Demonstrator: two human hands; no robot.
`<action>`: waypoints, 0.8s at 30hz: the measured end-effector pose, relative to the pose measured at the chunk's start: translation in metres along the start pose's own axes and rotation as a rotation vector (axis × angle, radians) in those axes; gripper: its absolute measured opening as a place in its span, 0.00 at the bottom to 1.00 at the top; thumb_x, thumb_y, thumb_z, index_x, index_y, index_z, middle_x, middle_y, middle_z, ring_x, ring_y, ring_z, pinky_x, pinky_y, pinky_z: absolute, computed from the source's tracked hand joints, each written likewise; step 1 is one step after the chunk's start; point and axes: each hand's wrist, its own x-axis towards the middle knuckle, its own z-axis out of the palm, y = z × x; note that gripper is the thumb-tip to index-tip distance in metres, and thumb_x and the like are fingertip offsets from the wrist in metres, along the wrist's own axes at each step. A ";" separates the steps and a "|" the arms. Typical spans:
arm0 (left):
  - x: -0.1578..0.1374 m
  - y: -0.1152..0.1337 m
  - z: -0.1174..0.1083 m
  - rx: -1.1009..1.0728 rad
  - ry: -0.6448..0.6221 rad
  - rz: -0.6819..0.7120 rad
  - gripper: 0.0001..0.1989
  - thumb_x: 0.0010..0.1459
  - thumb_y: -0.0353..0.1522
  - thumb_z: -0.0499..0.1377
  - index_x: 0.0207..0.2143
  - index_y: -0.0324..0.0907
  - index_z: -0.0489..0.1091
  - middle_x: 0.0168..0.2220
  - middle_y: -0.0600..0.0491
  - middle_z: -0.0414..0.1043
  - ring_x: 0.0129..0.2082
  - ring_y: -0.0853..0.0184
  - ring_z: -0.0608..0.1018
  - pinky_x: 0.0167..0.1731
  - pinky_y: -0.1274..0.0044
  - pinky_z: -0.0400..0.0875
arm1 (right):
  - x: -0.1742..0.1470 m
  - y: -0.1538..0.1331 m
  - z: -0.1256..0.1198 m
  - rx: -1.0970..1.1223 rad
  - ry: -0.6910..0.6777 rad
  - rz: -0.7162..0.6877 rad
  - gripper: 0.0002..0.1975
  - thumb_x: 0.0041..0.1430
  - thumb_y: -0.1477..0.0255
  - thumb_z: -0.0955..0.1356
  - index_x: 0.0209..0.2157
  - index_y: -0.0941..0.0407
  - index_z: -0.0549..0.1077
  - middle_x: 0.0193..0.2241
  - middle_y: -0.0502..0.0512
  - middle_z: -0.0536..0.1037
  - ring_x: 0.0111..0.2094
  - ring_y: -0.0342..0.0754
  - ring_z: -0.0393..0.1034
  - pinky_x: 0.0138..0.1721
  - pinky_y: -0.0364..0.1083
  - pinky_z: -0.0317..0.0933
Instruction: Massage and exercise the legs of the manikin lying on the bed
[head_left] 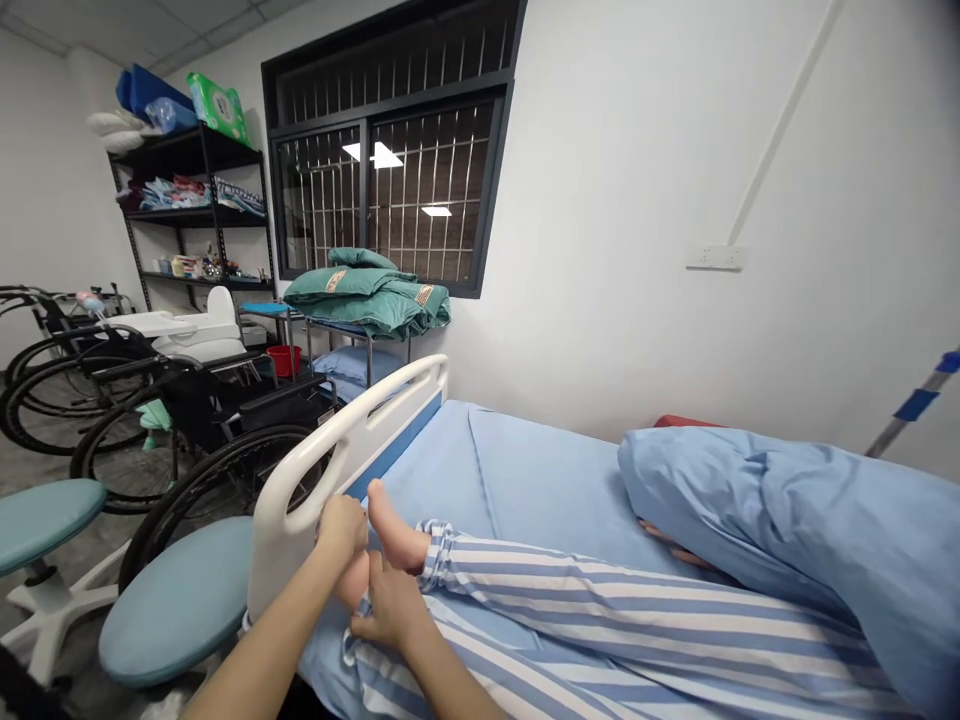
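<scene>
A person in blue-and-white striped trousers (570, 590) lies on the bed, with both bare feet towards the footboard. My left hand (343, 528) is closed around the toe end of the nearer foot (352, 583), its fingers partly hidden. Around that leg's ankle, by the trouser cuff, my right hand (394, 603) is wrapped, thumb on the near side. The farther foot (396, 532) rests toes up just beyond my hands, its cuff gathered at the ankle. A blue quilt (795, 510) covers the upper legs, and part of a hand (679, 545) shows under its edge.
The white footboard (300, 480) stands close to my left hand. Left of it are round stools (180, 600) and wheelchairs (217, 420). Green folded bedding (375, 295) lies on a stand under the window. A black shelf (199, 215) stands in the back left corner.
</scene>
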 end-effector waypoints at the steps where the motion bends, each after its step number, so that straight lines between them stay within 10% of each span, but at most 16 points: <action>1: 0.000 -0.001 0.002 0.009 0.026 0.026 0.11 0.50 0.29 0.53 0.27 0.36 0.75 0.26 0.40 0.74 0.31 0.57 0.76 0.34 0.69 0.67 | 0.000 0.000 0.001 0.000 -0.003 0.007 0.27 0.37 0.62 0.68 0.42 0.56 0.60 0.36 0.58 0.73 0.33 0.57 0.70 0.30 0.49 0.62; 18: -0.036 -0.006 0.053 -0.246 0.676 -0.332 0.19 0.61 0.36 0.39 0.32 0.40 0.67 0.29 0.50 0.73 0.30 0.66 0.74 0.29 0.77 0.61 | -0.001 -0.001 0.002 0.047 0.035 -0.013 0.25 0.38 0.62 0.69 0.38 0.57 0.60 0.33 0.57 0.71 0.31 0.53 0.68 0.26 0.45 0.55; 24: -0.042 -0.011 0.057 -0.229 0.702 -0.273 0.19 0.61 0.36 0.39 0.41 0.39 0.67 0.35 0.48 0.74 0.34 0.65 0.75 0.32 0.76 0.63 | -0.002 -0.001 0.000 0.065 0.061 -0.047 0.25 0.35 0.63 0.70 0.36 0.56 0.60 0.31 0.56 0.70 0.30 0.53 0.67 0.23 0.43 0.52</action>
